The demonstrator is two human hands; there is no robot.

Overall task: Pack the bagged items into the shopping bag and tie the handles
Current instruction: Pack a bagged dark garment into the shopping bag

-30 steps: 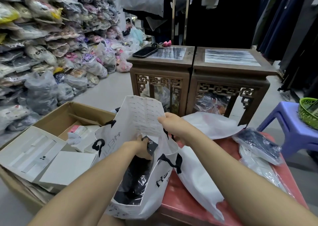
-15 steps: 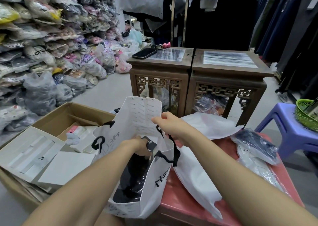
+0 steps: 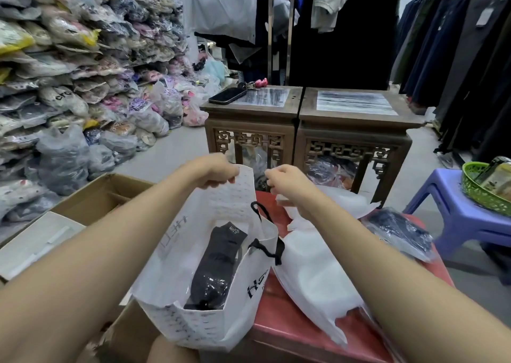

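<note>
Shopping bag (image 3: pixel 221 315): white, stands open on the near left edge of the red worktop (image 3: pixel 290 332), below and between both hands.
Left hand (image 3: pixel 213 173): fingers pinched on the top edge of the bag's raised far wall, holding it up.
Right hand (image 3: pixel 287 183): just right of the left hand, level with it, fingers curled together; whether it grips anything I cannot tell.
Bagged item (image 3: pixel 218 263): black, in clear film, lies inside the shopping bag, below the left hand.
Handles (image 3: pixel 266 249): black, loose at the bag's right rim, below the right hand, untied.
White bags (image 3: pixel 312 268): flat on the worktop, under the right forearm.
Second bagged item (image 3: pixel 401 232): dark, on the worktop right of the right hand.
Writing: large black letters on the bag's side, only partly readable; small white print on the black item, illegible; "cro" on a stacked packet (image 3: pixel 63 97) far left of the left hand.
</note>
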